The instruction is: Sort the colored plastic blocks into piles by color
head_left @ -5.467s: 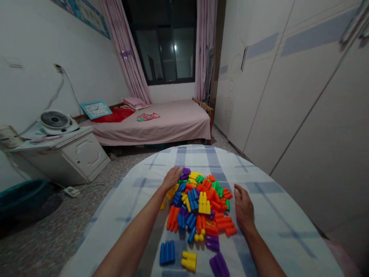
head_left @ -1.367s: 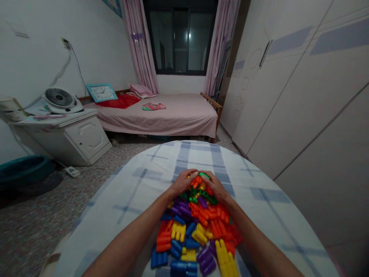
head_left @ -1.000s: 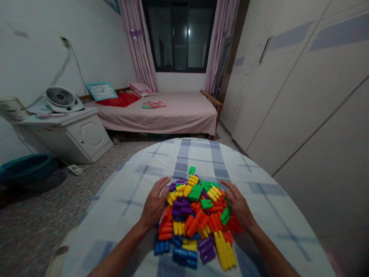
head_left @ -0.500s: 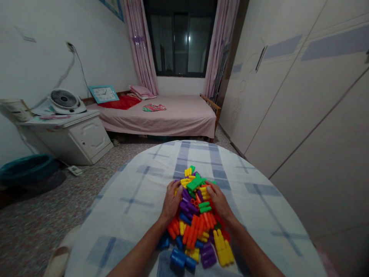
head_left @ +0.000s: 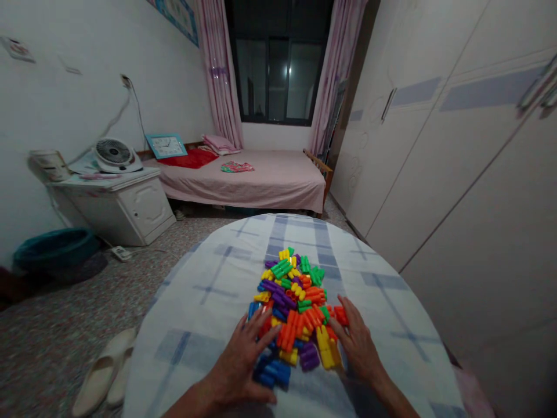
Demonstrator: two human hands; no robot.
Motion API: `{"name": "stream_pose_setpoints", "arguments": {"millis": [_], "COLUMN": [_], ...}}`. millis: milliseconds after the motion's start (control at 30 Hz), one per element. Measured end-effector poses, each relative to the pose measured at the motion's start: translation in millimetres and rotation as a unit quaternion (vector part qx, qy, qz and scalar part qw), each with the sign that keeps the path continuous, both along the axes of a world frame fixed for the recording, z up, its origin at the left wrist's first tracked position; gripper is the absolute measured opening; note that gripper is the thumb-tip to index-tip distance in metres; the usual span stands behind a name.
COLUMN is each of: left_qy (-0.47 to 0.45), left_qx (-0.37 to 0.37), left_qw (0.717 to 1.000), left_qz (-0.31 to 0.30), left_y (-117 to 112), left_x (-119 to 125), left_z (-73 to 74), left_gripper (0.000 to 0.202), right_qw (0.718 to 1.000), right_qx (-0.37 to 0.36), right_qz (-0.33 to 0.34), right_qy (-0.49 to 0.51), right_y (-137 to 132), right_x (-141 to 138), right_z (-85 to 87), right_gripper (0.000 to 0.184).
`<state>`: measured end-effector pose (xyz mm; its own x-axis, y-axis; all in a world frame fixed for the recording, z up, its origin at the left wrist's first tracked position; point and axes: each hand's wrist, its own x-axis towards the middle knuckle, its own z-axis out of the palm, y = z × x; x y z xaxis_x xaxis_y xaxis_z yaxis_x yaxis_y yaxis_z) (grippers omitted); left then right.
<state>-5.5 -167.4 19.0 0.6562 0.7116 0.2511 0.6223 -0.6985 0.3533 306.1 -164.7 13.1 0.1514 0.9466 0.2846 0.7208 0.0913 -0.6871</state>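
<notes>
A heap of plastic building blocks (head_left: pixel 285 296) in purple, orange, yellow, green and blue lies on the cloth-covered table. My left hand (head_left: pixel 243 354) rests at the heap's near left side, fingers spread, beside blue blocks (head_left: pixel 275 371) and over orange ones. On the right edge, my right hand (head_left: pixel 357 334) has its fingers apart, touching or close to orange blocks (head_left: pixel 340 315) and near a yellow block (head_left: pixel 326 348). Neither hand grips a block that I can see. Green blocks (head_left: pixel 317 274) lie toward the far end of the heap.
A blue-and-white checked tablecloth (head_left: pixel 195 325) covers the rounded table. Beyond it stands a bed (head_left: pixel 278 180). A white cabinet (head_left: pixel 143 209) bearing a fan (head_left: pixel 115 152) is at left, a wardrobe (head_left: pixel 456 203) at right. Slippers (head_left: pixel 102 371) lie on the floor.
Both hands have drawn back toward me from the upper sides of the heap and opened wider. The blocks at the far end lie more spread out. The view has shifted slightly.
</notes>
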Motion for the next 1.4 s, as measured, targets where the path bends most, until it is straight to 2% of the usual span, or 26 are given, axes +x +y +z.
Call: {"name": "stream_pose_setpoints", "arguments": {"millis": [67, 167, 267, 333, 400, 467, 567, 700, 767, 867, 1000, 1100, 1233, 1400], "left_qy": [0.042, 0.05, 0.041, 0.036, 0.029, 0.023, 0.023, 0.051, 0.075, 0.096, 0.105, 0.117, 0.142, 0.138], "left_qx": [0.013, 0.037, 0.062, 0.067, 0.07, 0.074, 0.077, 0.05, 0.026, 0.015, 0.019, 0.025, 0.029, 0.027], "left_qw": [0.999, 0.996, 0.992, 0.989, 0.987, 0.985, 0.98, 0.939, 0.92, 0.913, 0.911, 0.898, 0.872, 0.868], "left_qz": [0.003, 0.065, 0.103, 0.125, 0.143, 0.153, 0.184, 0.338, 0.384, 0.396, 0.397, 0.423, 0.468, 0.477], "left_y": [-10.5, 1.2, 27.7, 39.8, 41.9, 34.1, 13.4, -10.4, -18.0, -27.0, -38.4, -45.9, -51.9, -52.9], "left_x": [5.9, 30.1, 57.0, 68.5, 71.5, 64.6, 38.4, -5.8, -20.7, -29.6, -37.6, -55.2, -78.7, -83.3], "left_z": [-14.1, -18.3, -8.3, -0.4, 5.9, 8.6, 2.9, -16.4, -23.2, -24.3, -17.8, -15.3, -14.0, -13.8], "left_gripper": [0.111, 0.109, 0.103, 0.1, 0.099, 0.098, 0.084, 0.061, 0.057, 0.054, 0.054, 0.055, 0.056, 0.057], "right_qw": [1.0, 0.999, 0.997, 0.996, 0.994, 0.99, 0.984, 0.978, 0.972, 0.964, 0.959, 0.954, 0.948, 0.948], "right_qx": [-0.005, 0.024, 0.06, 0.069, 0.086, 0.109, 0.116, 0.059, 0.02, -0.007, -0.01, -0.02, -0.017, 0.011], "right_qz": [-0.03, -0.011, 0.003, 0.001, -0.001, -0.003, -0.023, -0.085, -0.088, -0.076, -0.08, -0.08, -0.083, -0.08], "right_qy": [0.007, -0.02, -0.046, -0.049, -0.063, -0.088, -0.133, -0.183, -0.215, -0.255, -0.272, -0.288, -0.306, -0.308], "right_y": [-17.6, -22.8, -3.5, 10.6, 14.4, 3.3, -32.4, -76.1, -86.3, -90.1, -89.8, -90.4, -89.0, -86.0], "right_x": [-11.8, -43.0, -66.0, -69.6, -65.7, -57.9, -43.6, -27.3, -23.3, -22.7, -26.8, -28.9, -28.0, -25.0], "right_z": [-24.9, -42.3, -38.7, -30.8, -22.6, -17.4, -19.8, -34.8, -39.0, -35.5, -23.0, -18.3, -20.0, -23.5], "right_gripper": [0.064, 0.071, 0.073, 0.071, 0.072, 0.072, 0.069, 0.063, 0.056, 0.051, 0.049, 0.049, 0.048, 0.047]}}
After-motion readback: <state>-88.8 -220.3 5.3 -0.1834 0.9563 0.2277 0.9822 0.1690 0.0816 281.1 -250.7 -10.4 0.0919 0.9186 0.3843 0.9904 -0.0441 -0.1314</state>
